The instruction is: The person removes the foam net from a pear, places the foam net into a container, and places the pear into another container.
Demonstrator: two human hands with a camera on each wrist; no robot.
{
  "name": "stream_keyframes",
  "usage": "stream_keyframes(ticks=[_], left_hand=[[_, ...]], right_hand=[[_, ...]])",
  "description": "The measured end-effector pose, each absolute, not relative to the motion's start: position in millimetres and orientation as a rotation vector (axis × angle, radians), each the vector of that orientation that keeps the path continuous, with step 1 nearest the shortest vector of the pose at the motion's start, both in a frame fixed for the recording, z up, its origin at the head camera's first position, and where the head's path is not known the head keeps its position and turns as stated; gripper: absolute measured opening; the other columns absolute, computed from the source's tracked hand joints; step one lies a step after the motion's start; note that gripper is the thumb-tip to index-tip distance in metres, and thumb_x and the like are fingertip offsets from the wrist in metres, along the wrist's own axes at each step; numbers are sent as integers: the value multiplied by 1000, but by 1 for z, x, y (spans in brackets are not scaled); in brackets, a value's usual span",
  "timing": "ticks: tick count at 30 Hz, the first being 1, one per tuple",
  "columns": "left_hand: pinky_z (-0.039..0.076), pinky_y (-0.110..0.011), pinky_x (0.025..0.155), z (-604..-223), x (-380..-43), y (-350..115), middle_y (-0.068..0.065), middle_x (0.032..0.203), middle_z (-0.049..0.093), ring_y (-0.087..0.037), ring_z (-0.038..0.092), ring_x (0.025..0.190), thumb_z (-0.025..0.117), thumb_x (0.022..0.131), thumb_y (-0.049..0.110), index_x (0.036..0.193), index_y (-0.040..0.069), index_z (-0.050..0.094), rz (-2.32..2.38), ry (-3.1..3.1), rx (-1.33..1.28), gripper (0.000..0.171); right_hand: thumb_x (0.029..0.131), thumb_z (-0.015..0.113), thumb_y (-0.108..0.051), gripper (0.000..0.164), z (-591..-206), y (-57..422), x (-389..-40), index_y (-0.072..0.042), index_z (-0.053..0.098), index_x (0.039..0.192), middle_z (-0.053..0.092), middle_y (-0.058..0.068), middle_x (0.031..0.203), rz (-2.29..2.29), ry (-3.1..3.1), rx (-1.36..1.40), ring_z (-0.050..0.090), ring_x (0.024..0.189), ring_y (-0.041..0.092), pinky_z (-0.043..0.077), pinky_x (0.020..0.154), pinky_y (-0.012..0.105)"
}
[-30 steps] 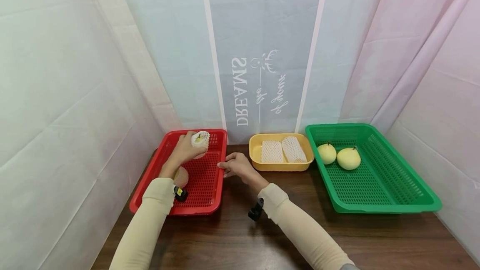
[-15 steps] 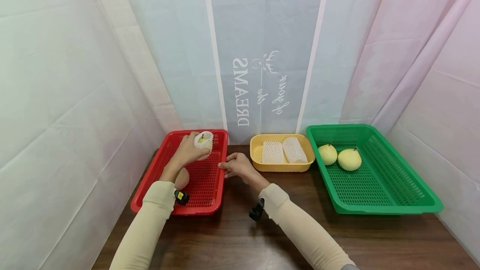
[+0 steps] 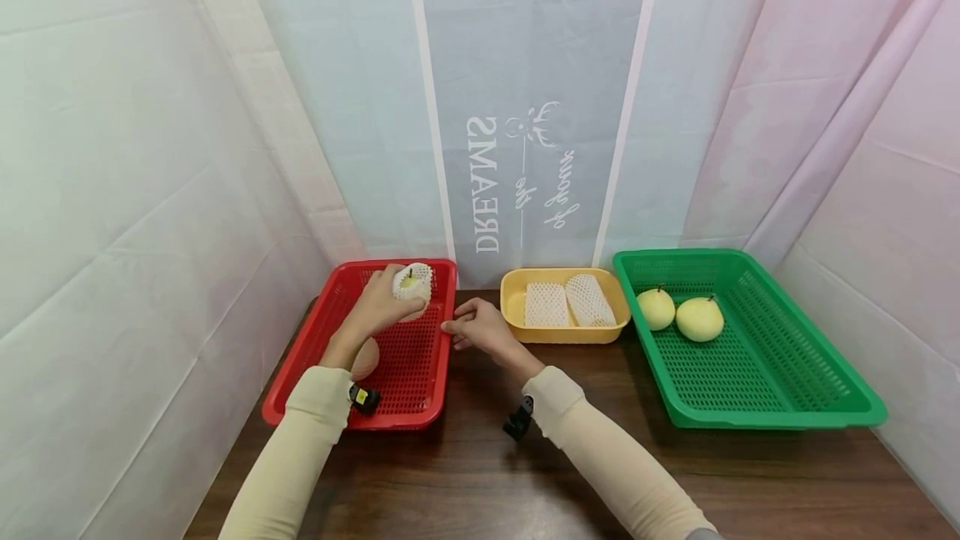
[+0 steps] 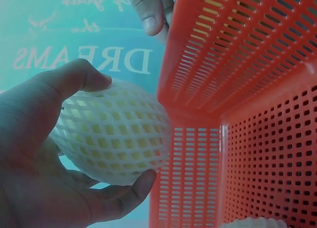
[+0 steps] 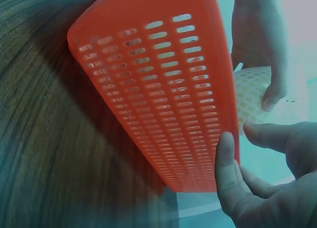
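My left hand (image 3: 372, 307) grips a pear (image 3: 412, 290) in a white foam net, over the back of the red basket (image 3: 408, 373). The left wrist view shows thumb and fingers round the netted pear (image 4: 114, 134), its yellow skin visible through the mesh. A second netted fruit (image 3: 366, 359) lies in the basket, partly hidden by my left wrist. My right hand (image 3: 487, 330) is at the basket's right rim. In the right wrist view, a fingertip (image 5: 226, 146) touches the outer wall, while the thumb sits just off the rim.
Right of the red basket, a yellow tray (image 3: 512, 307) holds two white foam nets (image 3: 546, 304). Farther right, a green basket (image 3: 772, 417) holds two bare pears (image 3: 700, 319). All stand on a dark wooden table (image 3: 480, 482), with a printed curtain (image 3: 525, 40) behind.
My left hand has carried the netted pear slightly to the right above the red basket. My right hand has shifted a little right, its thumb drawing back from over the rim.
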State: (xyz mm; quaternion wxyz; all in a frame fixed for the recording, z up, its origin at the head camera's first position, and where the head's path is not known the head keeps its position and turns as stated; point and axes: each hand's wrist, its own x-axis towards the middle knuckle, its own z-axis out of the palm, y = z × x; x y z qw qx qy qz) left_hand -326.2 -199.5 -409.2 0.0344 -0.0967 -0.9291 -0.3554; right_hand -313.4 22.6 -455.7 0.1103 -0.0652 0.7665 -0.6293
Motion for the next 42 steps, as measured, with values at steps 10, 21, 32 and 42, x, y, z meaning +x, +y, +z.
stream_keyframes(ticks=[10,21,32,42], left_hand=[[49,-39,84,-405,-323,-193,-15,129,56,-28,54,110,81,89,36,151,10,47,-1092,-2860,-339,76],[48,-37,81,-404,-317,-186,-14,126,57,-27,54,108,81,87,37,150,10,49,-1093,-2837,-362,75],[50,-41,89,-401,-308,-174,-14,128,60,-28,56,112,84,88,35,149,10,51,-1166,-2808,-382,74],[53,-41,89,-400,-300,-165,-14,128,63,-27,59,112,84,86,36,147,8,53,-1201,-2771,-437,74]], right_hand=[[94,80,-14,42,-446,25,-310,5,61,127,73,19,108,-1815,2356,-286,76,92,39,64,72,34],[96,80,-18,47,-442,29,-308,1,61,134,71,18,127,-1745,2514,-417,71,110,28,61,91,39],[93,82,-15,53,-440,32,-305,-1,59,139,67,20,135,-1838,2468,-564,71,118,32,61,97,40],[94,79,-5,50,-438,34,-299,1,57,139,67,21,134,-1924,2433,-636,70,118,34,58,103,44]])
